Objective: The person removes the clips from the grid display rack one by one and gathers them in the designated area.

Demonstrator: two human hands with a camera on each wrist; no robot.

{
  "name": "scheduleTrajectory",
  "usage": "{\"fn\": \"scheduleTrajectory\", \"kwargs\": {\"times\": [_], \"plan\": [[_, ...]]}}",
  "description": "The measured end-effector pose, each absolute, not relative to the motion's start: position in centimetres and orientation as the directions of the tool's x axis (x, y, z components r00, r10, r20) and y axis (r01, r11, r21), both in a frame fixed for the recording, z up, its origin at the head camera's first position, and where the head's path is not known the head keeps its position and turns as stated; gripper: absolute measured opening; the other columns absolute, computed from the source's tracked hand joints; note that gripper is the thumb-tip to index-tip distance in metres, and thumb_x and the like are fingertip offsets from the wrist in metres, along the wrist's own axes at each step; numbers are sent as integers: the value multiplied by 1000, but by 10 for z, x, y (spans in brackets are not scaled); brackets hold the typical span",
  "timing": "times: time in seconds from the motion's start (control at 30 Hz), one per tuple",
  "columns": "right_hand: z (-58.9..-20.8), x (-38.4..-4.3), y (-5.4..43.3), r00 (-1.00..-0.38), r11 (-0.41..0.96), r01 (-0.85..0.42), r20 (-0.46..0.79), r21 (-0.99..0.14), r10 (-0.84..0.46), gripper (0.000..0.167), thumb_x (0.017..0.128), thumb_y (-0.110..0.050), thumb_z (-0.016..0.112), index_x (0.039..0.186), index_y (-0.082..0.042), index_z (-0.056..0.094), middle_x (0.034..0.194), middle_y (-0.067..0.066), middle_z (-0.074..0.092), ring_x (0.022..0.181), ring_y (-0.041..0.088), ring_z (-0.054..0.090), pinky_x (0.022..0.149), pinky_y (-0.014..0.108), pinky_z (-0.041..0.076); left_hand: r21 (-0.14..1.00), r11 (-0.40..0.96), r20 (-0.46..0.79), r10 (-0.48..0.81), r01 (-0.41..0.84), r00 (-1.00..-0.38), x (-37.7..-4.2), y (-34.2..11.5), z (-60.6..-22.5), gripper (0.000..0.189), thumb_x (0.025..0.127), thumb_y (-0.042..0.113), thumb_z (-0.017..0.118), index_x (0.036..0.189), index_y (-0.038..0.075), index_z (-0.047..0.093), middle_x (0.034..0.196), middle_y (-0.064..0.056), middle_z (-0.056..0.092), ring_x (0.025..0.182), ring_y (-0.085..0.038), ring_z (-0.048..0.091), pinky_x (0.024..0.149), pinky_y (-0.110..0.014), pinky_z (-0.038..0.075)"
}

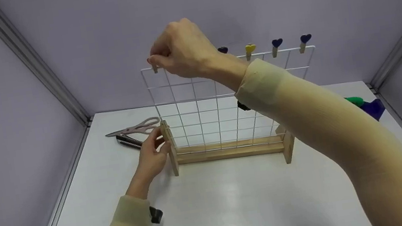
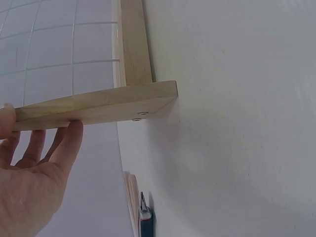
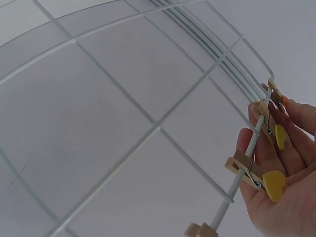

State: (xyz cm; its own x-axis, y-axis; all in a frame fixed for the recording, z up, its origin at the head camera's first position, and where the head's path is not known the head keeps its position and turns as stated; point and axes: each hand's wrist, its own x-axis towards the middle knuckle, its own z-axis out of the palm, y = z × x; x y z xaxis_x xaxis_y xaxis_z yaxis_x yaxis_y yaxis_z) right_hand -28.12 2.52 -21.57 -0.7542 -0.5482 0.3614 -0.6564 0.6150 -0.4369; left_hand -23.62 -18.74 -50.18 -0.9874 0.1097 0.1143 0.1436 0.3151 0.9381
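A white wire grid point(image 1: 209, 121) stands upright in a wooden stand point(image 1: 231, 153). At the grid's top left corner, my right hand point(image 1: 186, 51) pinches a small wooden clothespin point(image 3: 275, 93) sitting on the top wire. Beside that hand in the right wrist view, clothespins with yellow hearts point(image 3: 274, 185) are clipped along the same wire. Farther right on the top edge are more heart clothespins, one yellow point(image 1: 250, 49) and several dark point(image 1: 277, 43). My left hand point(image 1: 153, 154) holds the stand's left wooden upright point(image 2: 98, 106), fingertips against its outer face.
Scissors with pale pink handles point(image 1: 143, 127) and a dark utility knife point(image 1: 128, 141) lie left of the stand. A green and dark blue object point(image 1: 372, 108) is at the far right. A black object point(image 1: 243, 106) shows behind the grid. Grey panels point(image 1: 95, 45) enclose the white table point(image 1: 207, 207).
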Motion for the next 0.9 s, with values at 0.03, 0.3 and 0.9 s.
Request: {"fn": "scheduleTrajectory", "kwargs": {"times": [0.03,0.3,0.9], "plan": [[-216,-281,25,-756,608,-654,367,-450,-542,22,110,-28,74,101,-19,92,100,1,90,74,7,74,59,17,51,938,317,115,109,144,-987,-236,-188,-502,56,111,-4,60,165,5,49,166,-23,54,158,-45,54,129,-52,56],[-208,-280,32,-771,552,-635,393,-541,-502,20,110,-25,74,109,-14,91,105,5,89,64,11,77,68,18,66,936,324,109,106,138,-988,-235,-187,-501,53,111,-2,60,163,5,51,164,-22,56,157,-44,55,130,-53,54],[-201,-245,52,-673,374,-733,526,-568,-519,15,106,-15,77,106,-10,91,103,4,90,85,9,84,80,19,69,939,311,113,116,144,-987,-239,-191,-504,57,111,-2,59,166,6,47,168,-23,52,160,-44,53,131,-53,53]]}}
